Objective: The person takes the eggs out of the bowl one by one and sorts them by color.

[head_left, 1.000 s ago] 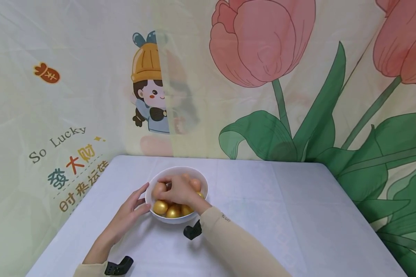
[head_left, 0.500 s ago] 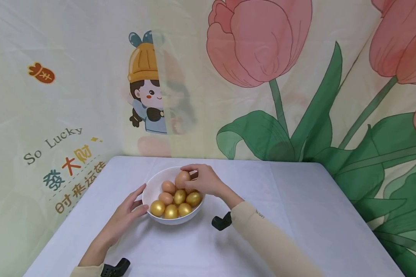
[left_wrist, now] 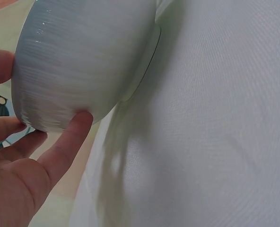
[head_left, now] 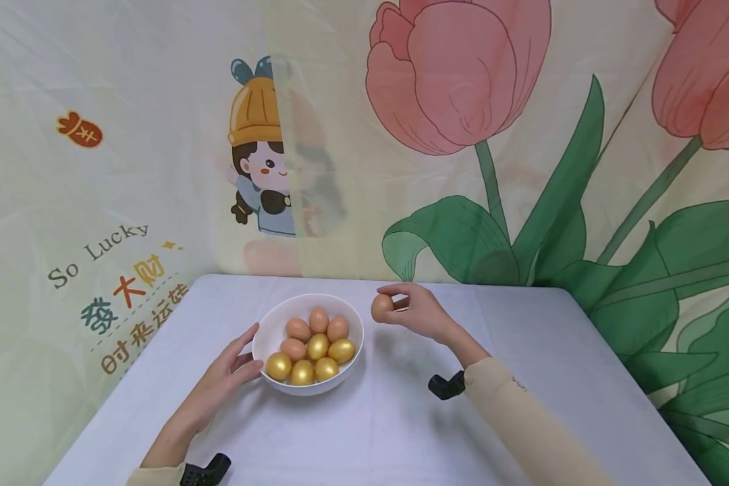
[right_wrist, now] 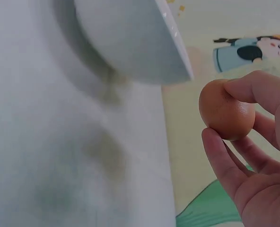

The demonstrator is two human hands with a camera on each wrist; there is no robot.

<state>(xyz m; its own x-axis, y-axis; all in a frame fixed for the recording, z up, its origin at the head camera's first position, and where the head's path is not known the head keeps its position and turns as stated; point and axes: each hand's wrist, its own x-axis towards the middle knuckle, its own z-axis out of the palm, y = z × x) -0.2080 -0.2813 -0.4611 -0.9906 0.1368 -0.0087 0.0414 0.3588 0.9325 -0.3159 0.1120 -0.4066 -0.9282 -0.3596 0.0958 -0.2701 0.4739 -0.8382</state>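
Note:
Between the thumb and fingers of my right hand [head_left: 424, 313] is a brown egg [head_left: 381, 308], held up to the right of a white bowl [head_left: 271, 333]. The right wrist view shows the same egg [right_wrist: 226, 109] pinched in the fingertips, beside the bowl's side. Inside the bowl lie several brown eggs [head_left: 318, 320] towards the back and several golden eggs [head_left: 302, 372] at the front and right. My left hand [head_left: 221, 378] touches the bowl's left side with spread fingers. In the left wrist view, fingertips [left_wrist: 82, 118] rest against the bowl's outer wall [left_wrist: 83, 61].
A white cloth covers the table [head_left: 413, 418]. Behind it hangs a printed backdrop [head_left: 340, 135] with pink tulips, a cartoon figure and lettering. Black wrist devices [head_left: 447, 386] sit at both sleeves.
My right hand has taken a brown egg from the bowl and moved right with it, past the rim. My left hand stays at the bowl's left side.

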